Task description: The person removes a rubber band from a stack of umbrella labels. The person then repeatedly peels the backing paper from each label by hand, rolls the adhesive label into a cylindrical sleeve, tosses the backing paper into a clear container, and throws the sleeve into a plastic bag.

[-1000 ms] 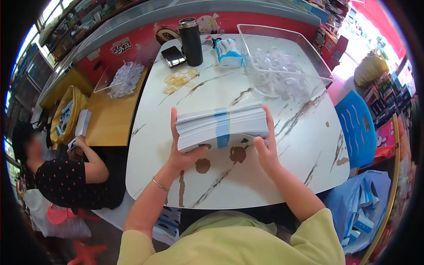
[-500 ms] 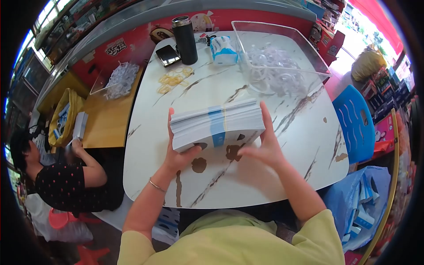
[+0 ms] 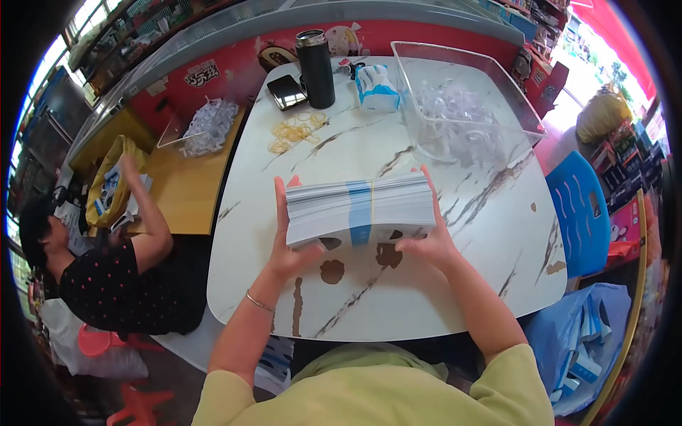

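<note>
A banded paper stack, a blue strip around its middle, lies between the hands over the centre of the marbled table; contact with the tabletop cannot be told. The left hand and right hand, thumbs spread from fingers, clasp its opposite ends. Far left: yellow rubber bands, black tumbler. Far right: clear bin.

Yel-green top, short slvs, 1 silver bangle
</note>
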{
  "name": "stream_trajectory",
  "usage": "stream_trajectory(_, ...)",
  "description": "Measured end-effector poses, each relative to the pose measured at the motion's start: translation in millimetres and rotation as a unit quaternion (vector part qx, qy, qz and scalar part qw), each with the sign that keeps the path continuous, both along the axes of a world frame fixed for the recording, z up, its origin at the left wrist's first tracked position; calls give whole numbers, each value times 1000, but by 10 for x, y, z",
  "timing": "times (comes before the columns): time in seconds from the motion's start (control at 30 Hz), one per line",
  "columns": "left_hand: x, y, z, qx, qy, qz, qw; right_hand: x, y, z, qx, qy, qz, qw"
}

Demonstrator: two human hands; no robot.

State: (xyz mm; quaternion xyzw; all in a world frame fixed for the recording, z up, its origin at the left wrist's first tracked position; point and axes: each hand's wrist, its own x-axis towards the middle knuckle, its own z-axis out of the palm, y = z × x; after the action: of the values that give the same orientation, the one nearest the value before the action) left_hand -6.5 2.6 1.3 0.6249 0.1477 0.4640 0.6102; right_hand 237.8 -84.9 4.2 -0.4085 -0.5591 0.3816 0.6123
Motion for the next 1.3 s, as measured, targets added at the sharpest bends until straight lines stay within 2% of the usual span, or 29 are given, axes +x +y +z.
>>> stream_trajectory(0.1,-2,-28,30,-4,23,-25,999,-38,2,27,-34,-15,-12,999)
stream_trajectory(0.2,-60,11,67,-34,90,-29,995,-53,-6,-24,-52,-90,-120,987)
stream_trajectory(0.23,-67,11,51,-24,92,-9,995,-46,-29,17,4,-147,-194,970)
stream_trajectory(0.3,-51,-16,-13,-5,93,32,995,-22,-131,181,114,-256,-336,899)
stream_trajectory(0.33,-31,-33,-10,1,90,38,995,-53,-156,243,188,-255,-386,867)
stream_trajectory(0.43,6,-103,8,16,77,54,995,-203,-321,316,180,-338,-269,884)
stream_trajectory(0.47,13,-111,-8,21,71,54,996,-320,-317,371,173,-321,-302,881)
stream_trajectory(0.57,29,-138,-22,54,74,64,994,-445,-440,461,166,-382,-351,838)
stream_trajectory(0.67,43,-194,-4,57,74,78,993,-675,-456,349,82,-249,-274,925)
stream_trajectory(0.73,75,-226,30,36,63,84,994,-791,-431,263,34,-158,-262,951)
stream_trajectory(0.77,90,-243,47,19,54,87,995,-829,-404,213,10,-112,-255,960)
stream_trajectory(0.9,55,-299,136,-24,45,99,994,-885,-239,199,-32,-51,-216,974)
stream_trajectory(1.0,-46,-332,235,-67,23,105,992,-836,-208,366,-166,42,-111,979)
stream_trajectory(1.13,-349,-280,284,-62,14,117,991,-618,-115,448,-92,-50,-178,979)
stream_trajectory(1.27,-675,-277,282,-54,16,100,993,-501,-18,400,-32,-118,-118,985)
stream_trajectory(1.3,-736,-284,253,-69,11,99,993,-488,17,379,-55,-45,-95,993)
